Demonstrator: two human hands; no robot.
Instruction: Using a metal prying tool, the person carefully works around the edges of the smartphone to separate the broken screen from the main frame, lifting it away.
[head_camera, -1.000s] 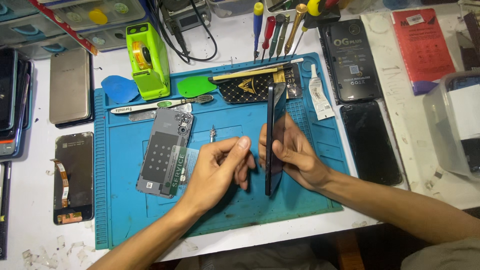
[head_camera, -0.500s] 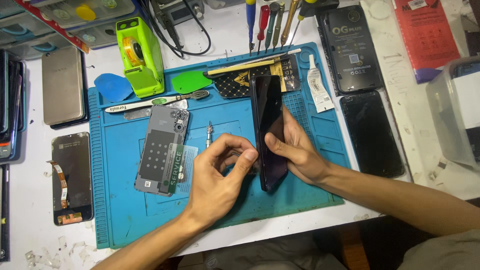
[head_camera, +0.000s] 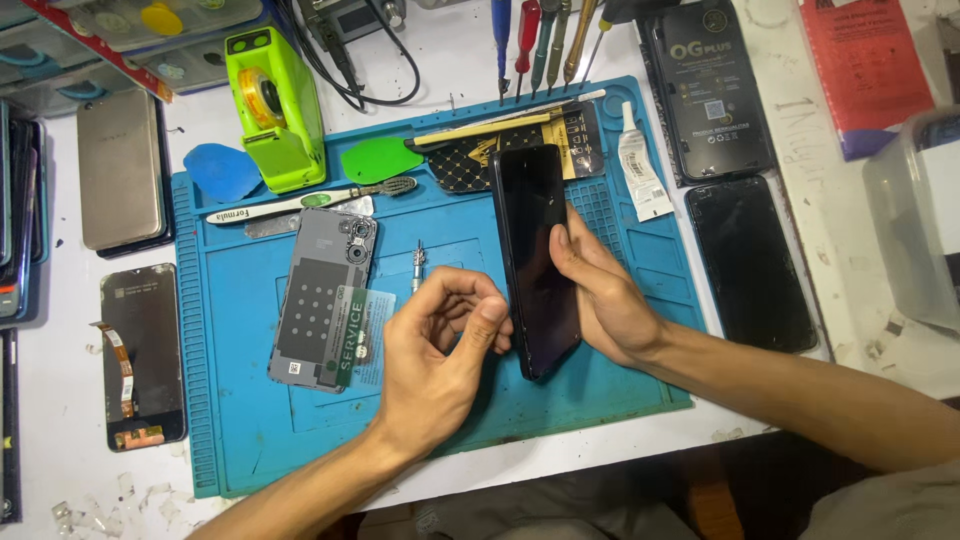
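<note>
- The right hand (head_camera: 605, 300) cupped a black phone (head_camera: 537, 260) from its right edge, thumb laid over the glass; the fingers behind it were hidden, so how they gripped could not be told.
- That phone stood tilted on its lower end on the blue mat (head_camera: 240, 420), near the mat's middle, dark screen facing up and left.
- The left hand (head_camera: 440, 360) was curled, thumb and fingertips drawn toward each other at the phone's left edge; whether it pinched anything there could not be made out.
- A grey back cover (head_camera: 320, 295) lay flat on the mat left of that hand, a green-edged card (head_camera: 360, 335) partly over its lower right corner.
- One small metal bit (head_camera: 418, 262) lay between the cover and the held phone.
- Two plastic picks, one blue (head_camera: 222, 170), one green (head_camera: 377, 158), lay at the mat's top, beside one green tape dispenser (head_camera: 275, 105).
- One brush (head_camera: 300, 200) lay below the picks.
- Five screwdrivers (head_camera: 528, 40) stood at the top, handles cut off by the frame.
- One glue tube (head_camera: 636, 172) lay right of the phone.
- Two dark phones (head_camera: 745, 260) lay off the mat on the white surface (head_camera: 60, 450) to the right, the upper one sealed in packaging.
- At far left, stacked devices were cut off; their count was unclear.
</note>
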